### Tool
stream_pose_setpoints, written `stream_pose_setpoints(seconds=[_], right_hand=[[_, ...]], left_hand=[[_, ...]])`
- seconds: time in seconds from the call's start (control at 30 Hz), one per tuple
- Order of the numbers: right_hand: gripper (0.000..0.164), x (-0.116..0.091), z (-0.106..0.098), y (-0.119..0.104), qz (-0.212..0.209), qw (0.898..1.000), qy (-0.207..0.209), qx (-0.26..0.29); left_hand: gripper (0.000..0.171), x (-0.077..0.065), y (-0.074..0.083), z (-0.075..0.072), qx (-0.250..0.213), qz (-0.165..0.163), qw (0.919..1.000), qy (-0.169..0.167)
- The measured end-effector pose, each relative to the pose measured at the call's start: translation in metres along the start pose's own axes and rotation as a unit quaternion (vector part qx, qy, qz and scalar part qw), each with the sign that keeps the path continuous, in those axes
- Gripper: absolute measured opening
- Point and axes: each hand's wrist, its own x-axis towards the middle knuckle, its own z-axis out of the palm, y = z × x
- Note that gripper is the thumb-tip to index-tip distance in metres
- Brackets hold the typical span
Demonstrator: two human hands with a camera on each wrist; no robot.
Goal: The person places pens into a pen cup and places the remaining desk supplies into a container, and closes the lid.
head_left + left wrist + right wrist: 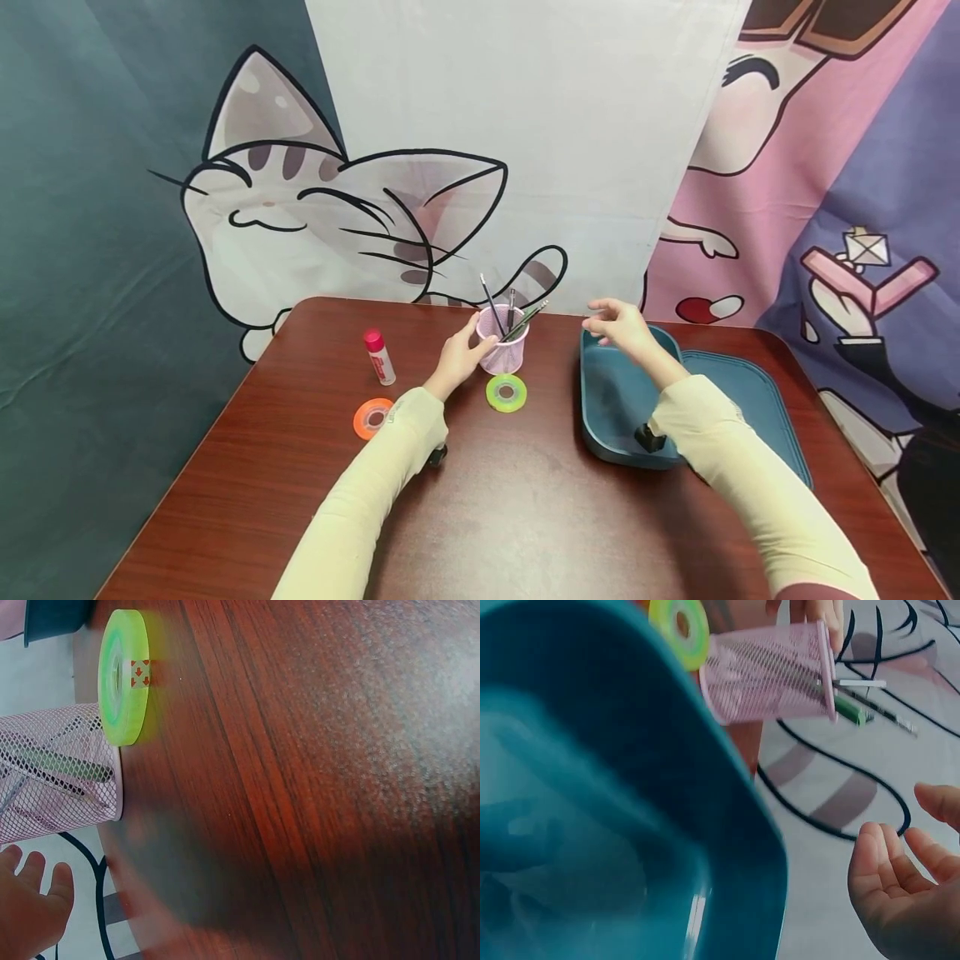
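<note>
A pink mesh pen cup stands toward the table's far edge, holding a few pens and pencils. My left hand is at the cup's left side, thumb overlapping its rim in the head view. The left wrist view shows its relaxed fingers right beside the mesh. Just in front of the cup lies a green tape roll. My right hand hovers over the far end of a blue bin, its fingers loosely bent with nothing between them.
A glue stick with a red cap stands left of the cup, with an orange tape roll near it. Right of the bin lies a flat blue lid. A printed cloth hangs behind the table.
</note>
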Motion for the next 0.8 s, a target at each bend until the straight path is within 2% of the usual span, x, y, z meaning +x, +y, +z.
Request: stream_pose_setpoints(seconds=[0.23,0.5,0.8], right_hand=[[0.048,-0.012,-0.021,0.016,0.003,1.000,-0.025,-0.009],[0.052,-0.021,-0.037,0.031,0.015,0.999,-0.030,-0.003],[0.058,-0.033,-0.056,0.047,0.032,0.999,-0.029,0.023]], left_hand=[[0.064,0.000,-0.001,0.000,0.010,0.002,1.0000,-0.001],[0.065,0.000,-0.001,0.001,0.019,0.003,0.9998,-0.002],[0.064,0.000,-0.002,0.000,0.026,0.020,0.9994,0.006]])
